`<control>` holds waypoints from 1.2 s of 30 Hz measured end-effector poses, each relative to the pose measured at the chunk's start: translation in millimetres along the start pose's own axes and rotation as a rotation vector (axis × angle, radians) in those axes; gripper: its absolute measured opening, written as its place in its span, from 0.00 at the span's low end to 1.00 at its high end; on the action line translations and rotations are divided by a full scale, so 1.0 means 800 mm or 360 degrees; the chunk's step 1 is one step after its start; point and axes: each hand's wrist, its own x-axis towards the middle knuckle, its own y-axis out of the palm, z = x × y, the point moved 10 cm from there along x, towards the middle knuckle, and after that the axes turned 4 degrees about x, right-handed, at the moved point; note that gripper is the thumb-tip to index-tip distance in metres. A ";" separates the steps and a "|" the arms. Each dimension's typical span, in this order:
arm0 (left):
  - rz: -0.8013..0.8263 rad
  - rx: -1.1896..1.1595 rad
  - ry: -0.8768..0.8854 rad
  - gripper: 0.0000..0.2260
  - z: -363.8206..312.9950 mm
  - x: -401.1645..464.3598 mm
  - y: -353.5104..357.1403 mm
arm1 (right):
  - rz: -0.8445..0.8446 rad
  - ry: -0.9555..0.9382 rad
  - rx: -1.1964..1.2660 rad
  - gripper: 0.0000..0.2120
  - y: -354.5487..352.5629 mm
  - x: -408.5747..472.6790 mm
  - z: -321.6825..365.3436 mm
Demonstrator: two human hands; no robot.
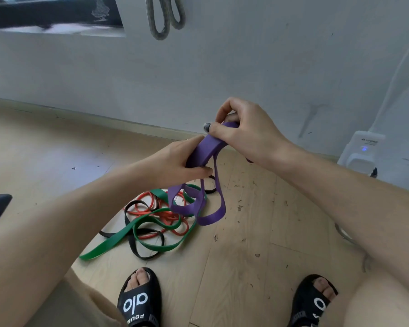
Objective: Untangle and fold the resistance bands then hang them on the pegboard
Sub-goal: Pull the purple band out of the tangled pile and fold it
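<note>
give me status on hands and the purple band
Left hand and right hand both shut on purple band, loops dangling. Green band, red, black tangled on floor below.

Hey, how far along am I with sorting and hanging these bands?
Done: one grey band already seems to hang on the wall. In hand: both the left hand and right hand grip the purple band, partly gathered, its loops dangling. Left: the green band, red band and black band lie tangled on the floor.
</note>
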 end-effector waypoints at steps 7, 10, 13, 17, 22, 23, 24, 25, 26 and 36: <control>0.0086 -0.0090 -0.0030 0.13 0.006 -0.001 0.012 | 0.0044 0.0034 0.0101 0.10 0.008 -0.001 0.000; 0.0128 -0.0075 -0.0050 0.19 0.010 -0.001 0.016 | 0.0047 0.0079 0.0159 0.11 0.011 -0.001 -0.003; 0.0128 -0.0095 -0.0063 0.20 0.014 -0.001 0.015 | 0.0028 0.0100 0.0237 0.11 0.010 0.001 -0.003; 0.0091 -0.0130 -0.0069 0.17 0.016 -0.001 0.021 | 0.0037 0.0145 0.0339 0.11 0.013 0.000 -0.003; 0.0090 -0.0164 -0.0089 0.19 0.017 0.000 0.023 | 0.0048 0.0143 0.0341 0.10 0.015 -0.002 -0.002; 0.0081 -0.0158 -0.0089 0.21 0.016 0.000 0.022 | 0.0041 0.0147 0.0346 0.10 0.014 -0.001 -0.003; 0.0076 -0.0159 -0.0086 0.21 0.016 0.000 0.021 | 0.0034 0.0152 0.0349 0.10 0.013 -0.001 -0.004; 0.0069 -0.0167 -0.0086 0.19 0.017 0.001 0.020 | 0.0030 0.0156 0.0351 0.10 0.011 -0.001 -0.004; 0.0065 -0.0176 -0.0089 0.17 0.018 0.002 0.020 | 0.0027 0.0159 0.0355 0.10 0.010 -0.001 -0.004; -0.0096 -0.0330 -0.0037 0.14 0.011 0.005 0.017 | -0.0113 0.0229 0.0496 0.11 -0.006 0.003 -0.010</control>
